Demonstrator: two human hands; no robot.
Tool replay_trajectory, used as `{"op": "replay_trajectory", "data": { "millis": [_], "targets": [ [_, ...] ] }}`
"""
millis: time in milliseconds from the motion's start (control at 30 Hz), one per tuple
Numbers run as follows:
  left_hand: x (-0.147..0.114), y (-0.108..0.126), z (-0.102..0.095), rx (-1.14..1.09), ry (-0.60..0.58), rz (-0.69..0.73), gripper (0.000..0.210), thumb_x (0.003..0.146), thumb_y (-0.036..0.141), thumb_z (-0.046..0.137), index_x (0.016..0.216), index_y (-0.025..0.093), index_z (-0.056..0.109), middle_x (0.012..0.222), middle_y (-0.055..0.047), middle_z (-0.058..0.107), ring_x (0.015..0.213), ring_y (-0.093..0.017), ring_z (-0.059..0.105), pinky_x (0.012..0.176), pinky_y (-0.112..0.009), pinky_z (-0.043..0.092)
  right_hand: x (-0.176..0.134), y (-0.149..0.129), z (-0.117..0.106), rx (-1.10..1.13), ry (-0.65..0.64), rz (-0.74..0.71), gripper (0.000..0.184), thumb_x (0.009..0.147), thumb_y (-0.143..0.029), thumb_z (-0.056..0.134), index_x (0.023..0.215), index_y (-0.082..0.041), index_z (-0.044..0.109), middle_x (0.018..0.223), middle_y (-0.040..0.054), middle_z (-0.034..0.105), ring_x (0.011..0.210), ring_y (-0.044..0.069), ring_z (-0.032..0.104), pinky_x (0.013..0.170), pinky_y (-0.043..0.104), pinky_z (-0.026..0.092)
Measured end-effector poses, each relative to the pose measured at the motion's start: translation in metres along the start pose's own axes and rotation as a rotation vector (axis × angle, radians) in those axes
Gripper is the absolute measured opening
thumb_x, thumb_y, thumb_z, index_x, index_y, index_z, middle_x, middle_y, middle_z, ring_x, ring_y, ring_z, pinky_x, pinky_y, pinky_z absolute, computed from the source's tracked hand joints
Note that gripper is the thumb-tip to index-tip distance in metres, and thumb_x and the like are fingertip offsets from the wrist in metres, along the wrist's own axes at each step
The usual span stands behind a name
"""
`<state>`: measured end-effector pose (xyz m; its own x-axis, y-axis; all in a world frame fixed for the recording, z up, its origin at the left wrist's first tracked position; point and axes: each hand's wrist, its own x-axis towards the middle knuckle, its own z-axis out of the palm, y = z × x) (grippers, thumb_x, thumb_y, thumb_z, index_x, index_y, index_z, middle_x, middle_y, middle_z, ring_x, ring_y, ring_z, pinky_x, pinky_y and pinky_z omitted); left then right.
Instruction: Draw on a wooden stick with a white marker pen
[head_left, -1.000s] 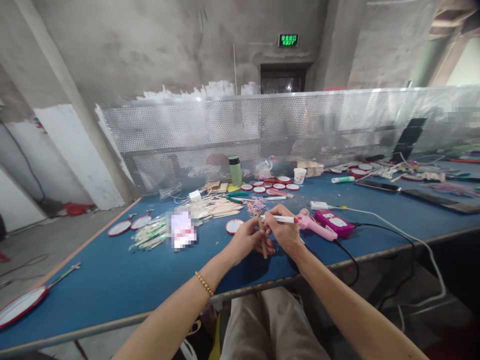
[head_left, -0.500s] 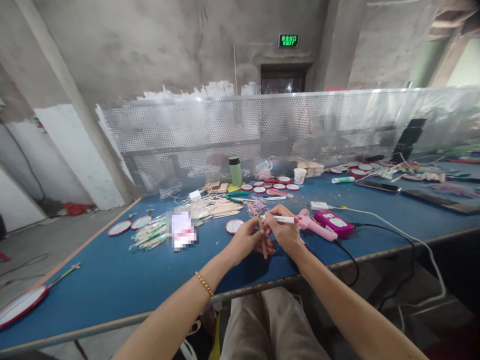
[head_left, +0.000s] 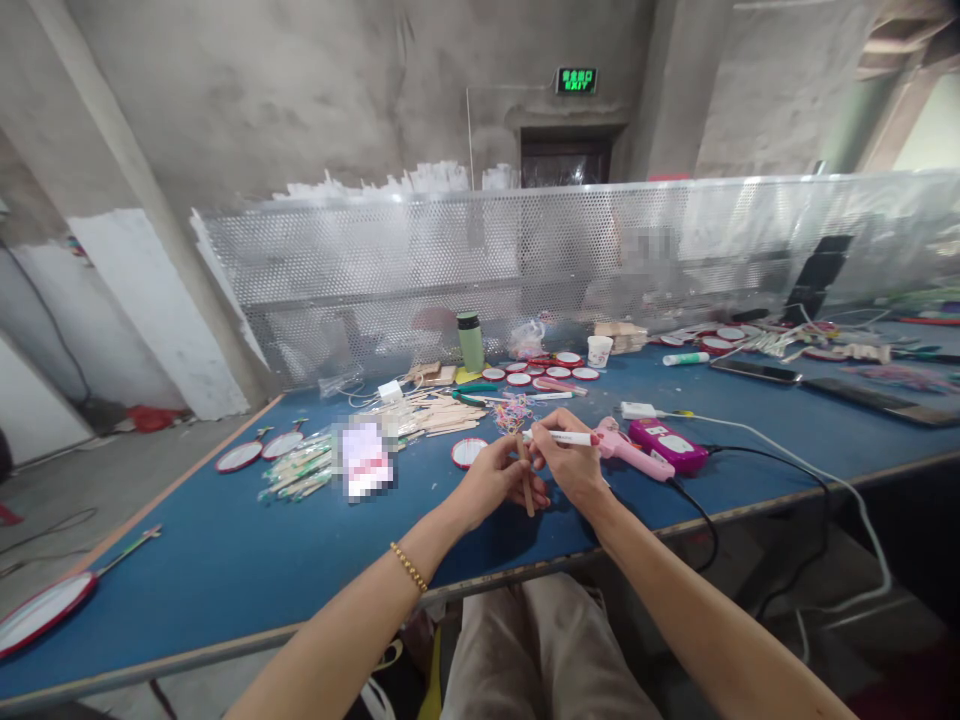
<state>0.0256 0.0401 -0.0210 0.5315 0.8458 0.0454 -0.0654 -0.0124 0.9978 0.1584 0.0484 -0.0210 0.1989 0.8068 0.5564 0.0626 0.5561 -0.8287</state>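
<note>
My left hand point(head_left: 495, 478) is closed around a flat wooden craft stick point(head_left: 528, 492), which points down toward the table's front edge. In my right hand point(head_left: 571, 470) is a white marker pen point(head_left: 564, 438) with a red end, its tip close to the upper part of the stick. Whether the tip touches the wood I cannot tell. A round white disc with a red rim point(head_left: 468, 453) lies just beyond my left hand. Behind both hands is a tangle of coloured strings point(head_left: 514, 411). A pink glue gun point(head_left: 637, 458) rests to the right of my right hand.
Loose wooden sticks point(head_left: 450, 412) and plastic-wrapped bundles point(head_left: 304, 468) lie to the left. A purple box point(head_left: 667, 447) with cables sits at right. Farther back stand a green bottle point(head_left: 471, 345) and a paper cup point(head_left: 599, 351). A perforated metal screen point(head_left: 390, 270) borders the table.
</note>
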Motion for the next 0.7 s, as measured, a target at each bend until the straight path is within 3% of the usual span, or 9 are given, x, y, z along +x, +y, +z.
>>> {"op": "replay_trajectory", "data": {
  "millis": [700],
  "targets": [
    [0.0016,-0.0017,-0.0012,0.004,-0.001,0.002,0.034,0.076,0.043,0.065,0.091,0.019,0.045,0.064,-0.001,0.066,0.058,-0.022,0.07,0.053,-0.031,0.055,0.0003,0.003,0.0004,-0.02,-0.009,-0.03,0.027,0.078,-0.041,0.063,0.065,-0.02,0.051,0.05,-0.0034,0.058,0.036,0.011,0.054,0.036,0.02,0.044]
  ]
}}
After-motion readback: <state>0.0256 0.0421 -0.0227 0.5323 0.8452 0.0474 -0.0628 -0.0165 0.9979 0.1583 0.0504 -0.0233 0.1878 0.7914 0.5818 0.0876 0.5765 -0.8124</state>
